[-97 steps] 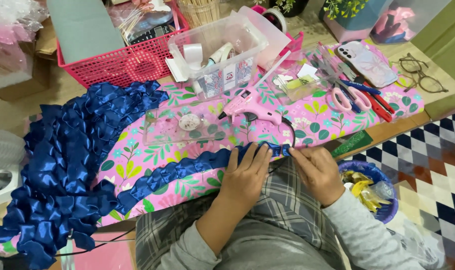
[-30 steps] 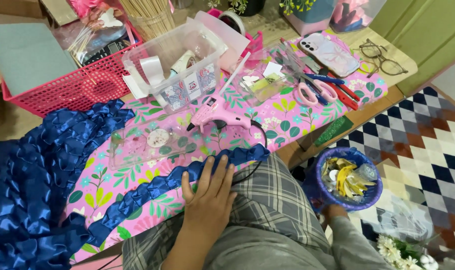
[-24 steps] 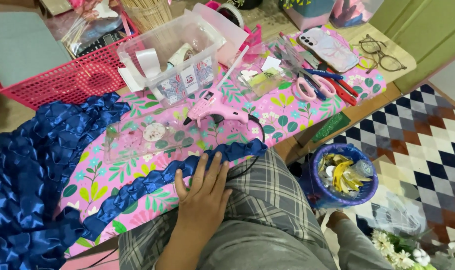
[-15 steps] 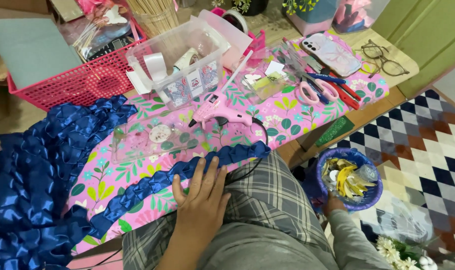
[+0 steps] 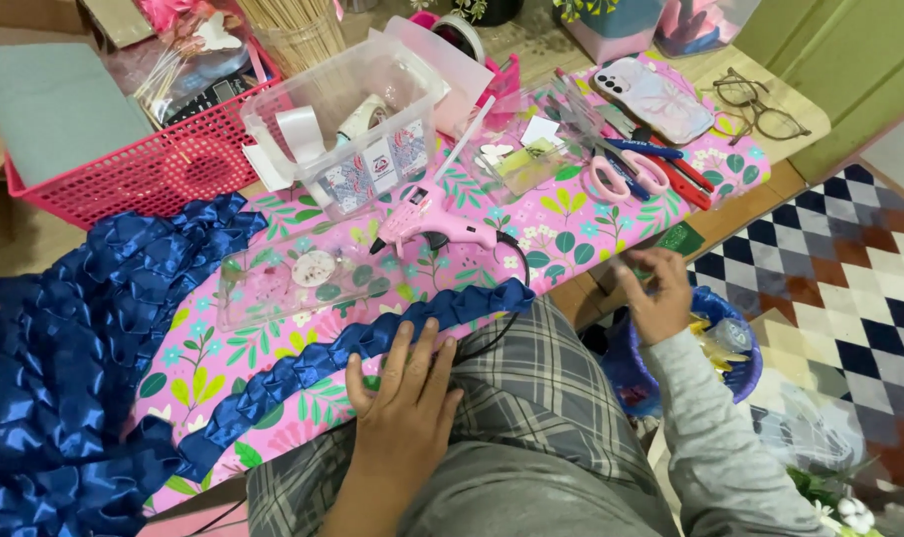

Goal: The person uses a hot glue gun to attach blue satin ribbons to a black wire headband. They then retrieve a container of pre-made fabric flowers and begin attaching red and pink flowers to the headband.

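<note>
While the left hand [image 5: 404, 406] lies flat near the bottom middle of the frame, its fingers spread wide and holding nothing, the fingertips press on the blue ruffled ribbon [image 5: 372, 343]. The ribbon runs along the near edge of the counter [image 5: 561, 214], which has a pink cloth with leaves and flowers on it. At the left side of the frame the ribbon joins a big pile of shiny blue ruffles [image 5: 64, 368].

The right hand [image 5: 660, 293] is at the middle right, just past the counter's edge and above a blue bowl [image 5: 740, 363] with yellow bits inside. Its fingers are curled, and I cannot tell if they hold anything. A small green card [image 5: 678, 239] sits just above it.

A pink glue gun [image 5: 437, 217] lies in the middle of the counter, just behind the ribbon, and its black cord loops down over the ribbon's end. A flat clear case [image 5: 293, 278] lies to its left. Behind them stand a clear box [image 5: 347, 124] and a red basket [image 5: 144, 169]. At the upper right are pink scissors [image 5: 631, 174], a phone [image 5: 656, 99] and glasses [image 5: 760, 104].
</note>
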